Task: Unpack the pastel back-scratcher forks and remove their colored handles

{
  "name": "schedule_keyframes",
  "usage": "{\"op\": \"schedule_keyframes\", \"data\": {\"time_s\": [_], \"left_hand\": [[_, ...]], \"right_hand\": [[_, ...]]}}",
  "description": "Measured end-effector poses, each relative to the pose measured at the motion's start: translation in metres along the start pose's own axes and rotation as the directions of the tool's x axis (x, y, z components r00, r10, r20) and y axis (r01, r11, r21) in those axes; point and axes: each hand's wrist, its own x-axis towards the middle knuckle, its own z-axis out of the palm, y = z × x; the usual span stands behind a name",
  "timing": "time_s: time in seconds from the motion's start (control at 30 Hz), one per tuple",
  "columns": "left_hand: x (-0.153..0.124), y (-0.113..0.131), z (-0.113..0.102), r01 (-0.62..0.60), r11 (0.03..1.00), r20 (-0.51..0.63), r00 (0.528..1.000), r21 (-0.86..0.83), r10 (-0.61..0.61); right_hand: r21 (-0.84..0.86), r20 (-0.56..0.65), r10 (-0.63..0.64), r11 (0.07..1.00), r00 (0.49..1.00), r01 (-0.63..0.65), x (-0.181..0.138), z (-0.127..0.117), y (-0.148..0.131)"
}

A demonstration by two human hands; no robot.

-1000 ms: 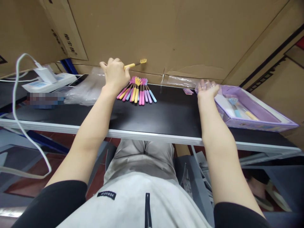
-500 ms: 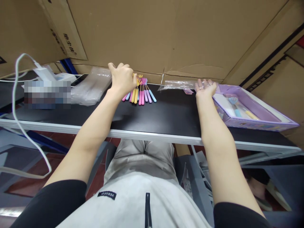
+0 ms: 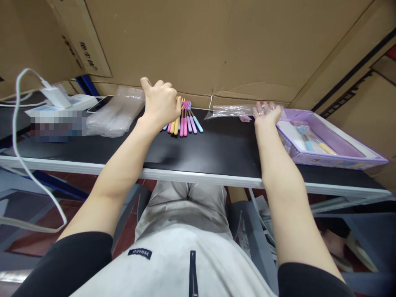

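Steadying the clear plastic sleeve (image 3: pixel 230 110) with the right hand (image 3: pixel 267 114) should help, while the curled left hand (image 3: pixel 161 101) hovers by the fanned fork-like tools (image 3: pixel 185 126) on the black tabletop (image 3: pixel 213 148), both hands' holds unclear.

tools (image 3: pixel 182 127) pt. hidden, L-side item (image 3: pixel 58 127) blurred
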Motion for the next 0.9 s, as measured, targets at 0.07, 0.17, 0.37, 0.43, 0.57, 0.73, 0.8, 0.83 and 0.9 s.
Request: {"op": "schedule_keyframes", "data": {"time_s": [0.07, 0.17, 0.37, 0.43, 0.57, 0.73, 0.8, 0.83, 0.9], "left_hand": [[-0.001, -0.002, 0.003, -0.043, 0.999, -0.025, 0.999, -0.008, 0.043], [-0.002, -0.002, 0.005, -0.075, 0.997, -0.009, 0.997, 0.017, 0.075], [-0.001, -0.01, 0.025, -0.068, 0.995, 0.089, 0.994, 0.069, 0.061], [0.001, -0.017, 0.039, -0.084, 0.996, 0.129, 0.989, 0.044, 0.078], [0.005, -0.025, 0.061, -0.089, 0.995, 0.231, 0.97, 0.049, 0.075], [0.006, -0.025, 0.074, -0.082, 0.971, 0.389, 0.921, 0.226, -0.013], [0.006, -0.027, 0.077, -0.098, 0.965, 0.397, 0.918, 0.243, -0.006], [0.006, -0.028, 0.079, -0.104, 0.965, 0.397, 0.918, 0.242, 0.0], [0.007, -0.03, 0.08, -0.104, 0.966, 0.407, 0.914, 0.235, 0.0]], "right_hand": [[-0.016, 0.012, -0.007, 1.0, 1.0, 0.007, 0.0, 0.0, -0.001], [0.003, -0.025, -0.013, 1.0, 1.0, 0.013, -0.007, 0.001, -0.003], [0.075, -0.033, 0.031, 0.997, 0.999, -0.029, -0.029, 0.007, -0.009], [0.072, -0.036, 0.022, 0.997, 0.999, -0.019, -0.032, 0.008, -0.009], [0.073, -0.021, 0.014, 0.997, 1.0, -0.012, -0.034, 0.009, -0.009], [0.077, -0.01, 0.021, 0.997, 1.0, -0.02, -0.036, 0.011, -0.008], [0.074, -0.003, 0.028, 0.997, 1.0, -0.028, -0.036, 0.011, -0.007], [0.077, 0.004, 0.036, 0.996, 0.999, -0.037, -0.035, 0.011, -0.007], [0.083, 0.025, 0.06, 0.995, 0.998, -0.061, -0.033, 0.011, -0.006]]}}
